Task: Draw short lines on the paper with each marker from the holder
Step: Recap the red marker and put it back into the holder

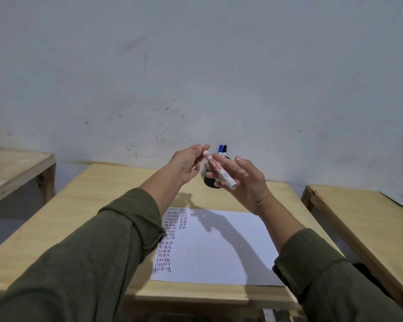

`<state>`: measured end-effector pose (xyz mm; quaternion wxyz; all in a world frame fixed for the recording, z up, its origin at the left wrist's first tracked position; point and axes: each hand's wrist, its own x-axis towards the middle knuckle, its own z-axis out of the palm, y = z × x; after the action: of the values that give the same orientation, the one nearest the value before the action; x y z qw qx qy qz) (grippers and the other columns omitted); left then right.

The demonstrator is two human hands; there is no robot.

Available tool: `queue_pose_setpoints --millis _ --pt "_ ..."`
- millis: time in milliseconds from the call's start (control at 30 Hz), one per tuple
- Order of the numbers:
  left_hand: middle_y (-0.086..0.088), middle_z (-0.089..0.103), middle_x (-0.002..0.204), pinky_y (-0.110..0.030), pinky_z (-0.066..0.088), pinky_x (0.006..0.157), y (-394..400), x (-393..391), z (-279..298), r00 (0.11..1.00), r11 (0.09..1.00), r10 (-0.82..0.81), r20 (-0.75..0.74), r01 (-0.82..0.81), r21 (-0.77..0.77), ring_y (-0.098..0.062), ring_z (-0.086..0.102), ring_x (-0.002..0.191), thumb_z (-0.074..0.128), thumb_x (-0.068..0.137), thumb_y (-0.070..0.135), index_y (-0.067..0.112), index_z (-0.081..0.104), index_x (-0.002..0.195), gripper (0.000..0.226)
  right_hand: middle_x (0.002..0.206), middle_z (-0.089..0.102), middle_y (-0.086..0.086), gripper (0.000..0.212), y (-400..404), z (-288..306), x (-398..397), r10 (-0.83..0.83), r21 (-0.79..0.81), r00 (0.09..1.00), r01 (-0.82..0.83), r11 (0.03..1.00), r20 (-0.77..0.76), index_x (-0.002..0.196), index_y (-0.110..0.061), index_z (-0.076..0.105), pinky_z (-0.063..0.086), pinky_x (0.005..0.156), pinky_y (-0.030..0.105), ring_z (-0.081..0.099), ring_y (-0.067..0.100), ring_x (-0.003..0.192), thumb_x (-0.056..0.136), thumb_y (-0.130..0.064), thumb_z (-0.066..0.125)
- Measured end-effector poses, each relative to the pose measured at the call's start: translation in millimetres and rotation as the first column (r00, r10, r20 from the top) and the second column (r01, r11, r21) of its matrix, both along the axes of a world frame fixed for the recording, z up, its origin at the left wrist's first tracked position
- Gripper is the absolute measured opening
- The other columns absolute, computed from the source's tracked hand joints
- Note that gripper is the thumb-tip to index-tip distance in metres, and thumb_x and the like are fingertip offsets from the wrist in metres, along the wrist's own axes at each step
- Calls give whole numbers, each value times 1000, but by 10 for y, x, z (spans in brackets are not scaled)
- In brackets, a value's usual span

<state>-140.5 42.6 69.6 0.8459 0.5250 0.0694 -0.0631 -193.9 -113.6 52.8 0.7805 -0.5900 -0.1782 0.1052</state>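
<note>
A white marker (pixel 219 169) is held between both hands: its top is pinched by the left hand (pixel 186 163), its body by the half-open right hand (pixel 244 180). In the dark holder (pixel 209 182), partly hidden, two markers (pixel 222 150) seem to stand.

markers: 3 – one red (pixel 219 169), one blue (pixel 220 149), one black (pixel 224 150) | holder (pixel 209 182): 1 | paper (pixel 219 247): 1 | hands: 2 – left (pixel 187 165), right (pixel 244 182) | tables: 3 – middle (pixel 79 217), left (pixel 14 168), right (pixel 358 217)
</note>
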Motion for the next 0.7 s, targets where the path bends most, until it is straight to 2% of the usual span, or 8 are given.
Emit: queue_pose_setpoints --millis 133,200,233,300,400,467,567,700 --pt "12 67 88 -24 34 71 -325 460 -26 988 973 -154 28 146 180 -3 56 81 48 96 14 22 57 89 13 99 69 16 17 -237 -102 497 -223 -113 974 227 967 42 107 -11 64 52 68 23 69 18 83 92 -14 56" --pt "7 66 97 -27 34 75 -385 444 23 979 947 -181 95 147 285 -6 57 87 50 95 17 21 62 97 12 94 71 17 13 -300 -104 559 -269 -157 961 276 948 64 96 -16 62 49 70 28 69 19 82 87 -7 62" --pt "5 65 104 -27 35 76 -395 457 44 976 933 -178 128 126 337 -8 56 93 52 94 19 20 63 105 15 91 72 17 18 -328 -95 595 -285 -171 955 296 940 87 95 -20 59 47 73 33 67 21 80 85 -6 65" --pt "0 63 120 -26 39 82 -380 498 47 977 880 -143 157 53 471 -14 55 108 57 91 23 19 62 118 27 85 73 13 34 -355 -30 660 -316 -198 939 338 920 132 107 -26 53 48 76 38 65 23 76 83 -5 67" --pt "-1 58 131 -26 41 94 -351 618 -43 978 761 -90 189 -55 646 -19 52 120 58 89 27 22 60 124 35 80 72 8 67 -415 101 783 -382 -273 897 433 859 221 137 -33 33 53 65 22 67 13 73 86 -4 64" --pt "-1 58 133 -28 40 102 -356 771 -124 976 679 -109 189 -66 731 -19 52 122 59 89 27 21 56 129 40 86 70 18 79 -461 146 984 -405 -337 872 482 809 276 145 -37 20 55 62 22 67 17 78 88 -1 61" --pt "-2 54 139 -33 38 109 -392 983 -245 970 563 -168 174 -50 825 -20 51 126 62 88 28 18 51 135 49 101 64 27 87 -485 179 1365 -419 -429 837 542 723 352 146 -44 15 60 74 36 66 29 89 87 1 60" --pt "0 49 144 -35 35 111 -436 1224 -373 962 447 -218 166 -53 893 -21 47 130 62 87 34 18 48 138 54 93 60 14 81 -460 160 1777 -398 -482 816 571 664 419 143 -45 24 59 78 41 64 26 87 86 0 59"
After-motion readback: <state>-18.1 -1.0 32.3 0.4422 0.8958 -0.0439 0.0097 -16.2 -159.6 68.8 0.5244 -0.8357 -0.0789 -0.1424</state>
